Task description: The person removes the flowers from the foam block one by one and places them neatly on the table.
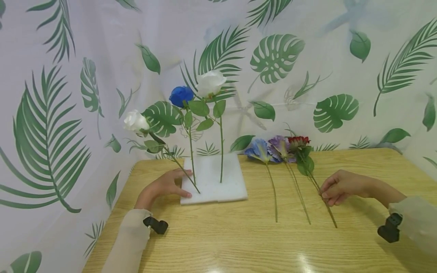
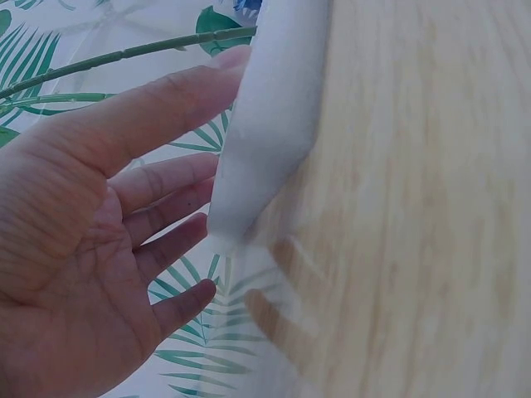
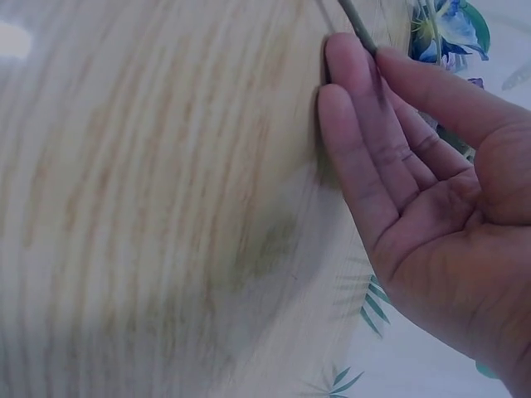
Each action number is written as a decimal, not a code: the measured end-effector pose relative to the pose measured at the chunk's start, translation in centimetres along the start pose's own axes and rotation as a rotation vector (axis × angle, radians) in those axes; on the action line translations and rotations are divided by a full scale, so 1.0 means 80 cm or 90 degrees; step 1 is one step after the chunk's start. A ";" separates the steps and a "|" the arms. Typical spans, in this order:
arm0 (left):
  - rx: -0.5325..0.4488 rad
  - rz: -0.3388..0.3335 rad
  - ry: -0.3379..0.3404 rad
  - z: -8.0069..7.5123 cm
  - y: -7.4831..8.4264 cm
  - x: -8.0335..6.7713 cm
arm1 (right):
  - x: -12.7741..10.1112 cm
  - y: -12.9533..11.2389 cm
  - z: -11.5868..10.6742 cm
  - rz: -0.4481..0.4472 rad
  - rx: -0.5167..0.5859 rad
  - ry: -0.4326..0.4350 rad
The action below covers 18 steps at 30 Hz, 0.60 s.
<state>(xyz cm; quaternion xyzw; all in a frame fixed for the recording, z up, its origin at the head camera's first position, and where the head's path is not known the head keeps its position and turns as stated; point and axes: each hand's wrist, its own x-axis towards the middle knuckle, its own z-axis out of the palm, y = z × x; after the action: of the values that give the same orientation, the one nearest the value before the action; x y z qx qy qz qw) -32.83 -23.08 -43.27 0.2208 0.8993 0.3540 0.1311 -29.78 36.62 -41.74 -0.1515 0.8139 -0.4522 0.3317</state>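
Observation:
My left hand (image 1: 167,186) rests at the left edge of a white foam block (image 1: 225,192), fingers extended. In the left wrist view its thumb and fingertips (image 2: 195,292) lie along the block's side (image 2: 265,141). Three artificial roses stand in the foam: a white rose (image 1: 135,122) leaning left, a blue rose (image 1: 181,96) and a taller white rose (image 1: 211,84). My right hand (image 1: 346,186) pinches the stem (image 1: 332,217) of a red flower (image 1: 299,141) between thumb and fingers. That flower lies on the table, its head at the back.
A light wood-grain table (image 1: 246,242) carries everything. Left of the red flower lie a purple flower (image 1: 280,146) and a blue flower (image 1: 260,151), stems toward me. A leaf-printed curtain (image 1: 218,45) hangs behind the table and along its left side.

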 end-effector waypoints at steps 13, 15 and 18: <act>0.012 0.005 0.004 0.000 -0.001 -0.001 | 0.006 0.005 0.001 0.022 -0.001 0.006; 0.013 0.004 0.004 0.000 0.000 -0.001 | 0.007 0.006 0.002 0.026 0.001 0.006; 0.012 0.003 0.004 0.000 0.001 -0.001 | 0.008 0.005 0.002 0.026 -0.001 0.005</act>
<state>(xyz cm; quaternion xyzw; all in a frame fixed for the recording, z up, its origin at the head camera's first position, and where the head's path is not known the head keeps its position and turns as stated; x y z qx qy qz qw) -32.70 -23.07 -43.20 0.2232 0.9024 0.3468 0.1252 -30.16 36.39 -42.37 -0.1329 0.8185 -0.4455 0.3375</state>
